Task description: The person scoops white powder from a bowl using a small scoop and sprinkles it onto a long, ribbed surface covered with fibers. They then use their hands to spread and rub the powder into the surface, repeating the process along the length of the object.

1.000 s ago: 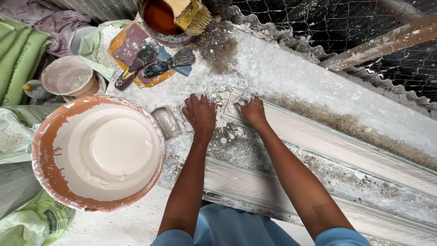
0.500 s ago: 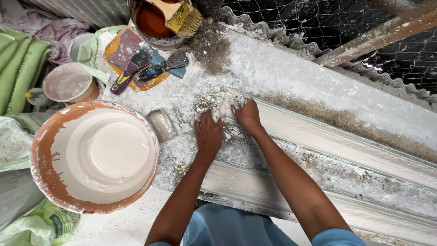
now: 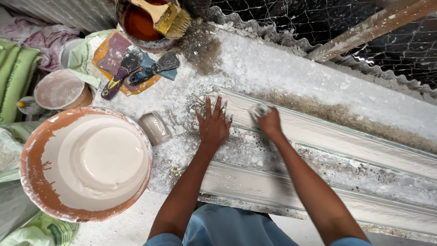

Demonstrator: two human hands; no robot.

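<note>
At the far left lie green sacks [image 3: 13,77] and a crumpled pinkish cloth [image 3: 50,34], with a small plaster-crusted bowl [image 3: 59,90] beside them. Next comes a big orange bucket [image 3: 32,191] holding smooth, creamy white plaster, which looks well filled. Just right of its rim sits a small white cup [image 3: 154,127] on the dusty table [image 3: 291,64]. Above it, two scrapers [image 3: 136,73] rest on an orange board [image 3: 102,57], and a rusty can [image 3: 141,25] carries a wide brush [image 3: 170,18] across its mouth.

The long plaster moulding [image 3: 346,182] runs from the middle to the right edge. The left hand [image 3: 213,125] presses flat on its near end, fingers spread, its grip open and holding nothing. The right hand [image 3: 269,120] sits just beside it, its grip closed around a small wad of wet white material [image 3: 261,109] pressed to the moulding's upper face.

By my judgement the work is at an early-to-middle stage: the left end looks wet and freshly worked, while the stretch to the right shows brown, gritty patches and rough speckled bands not yet smoothed.

The table is caked with white dust and dried crumbs. Behind it runs a corrugated sheet edge [image 3: 364,68], wire mesh [image 3: 318,23] and a slanting wooden batten [image 3: 368,29]; the place looks like a rough workshop.
</note>
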